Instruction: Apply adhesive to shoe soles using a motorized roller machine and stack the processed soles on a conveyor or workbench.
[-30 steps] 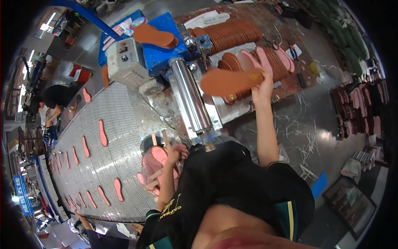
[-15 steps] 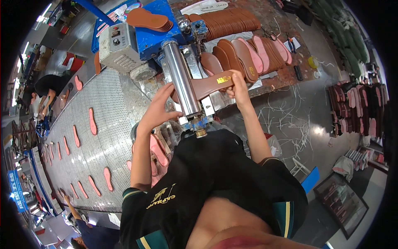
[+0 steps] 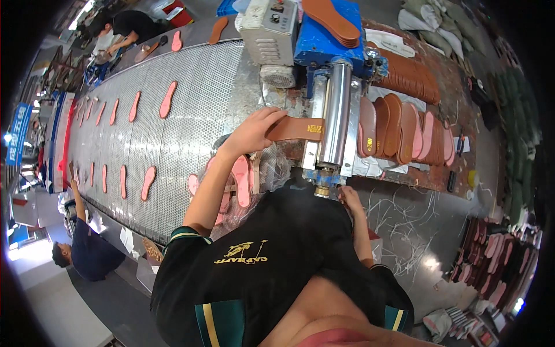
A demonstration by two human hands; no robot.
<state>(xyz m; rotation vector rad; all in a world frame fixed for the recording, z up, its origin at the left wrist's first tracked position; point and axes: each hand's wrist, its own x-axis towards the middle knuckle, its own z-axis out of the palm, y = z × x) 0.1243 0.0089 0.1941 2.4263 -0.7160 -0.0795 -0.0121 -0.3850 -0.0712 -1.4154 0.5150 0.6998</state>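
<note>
A brown insole [image 3: 296, 129] with gold print lies flat, its right end at the steel roller [image 3: 336, 115] of the blue machine [image 3: 329, 46]. My left hand [image 3: 252, 134] grips the insole's left end, fingers over the top. My right hand [image 3: 351, 199] is low at the near end of the roller, beside a brass fitting [image 3: 322, 191]. Its fingers are curled and I see nothing in them. Right of the roller, a row of brown and pink insoles [image 3: 399, 128] leans together on the worktable.
A perforated conveyor [image 3: 191, 133] on the left carries spaced pink insoles [image 3: 134, 107]. A grey control box [image 3: 269, 32] stands beside the machine. Brown insoles [image 3: 329, 23] are stacked on top of it. Pink insoles [image 3: 241, 180] sit near my left forearm. Two other people are at far left.
The brown insole has gone from the roller's right side to its left. My left hand has taken hold of it; my right hand has let go and dropped nearer my body. The view has swung left.
</note>
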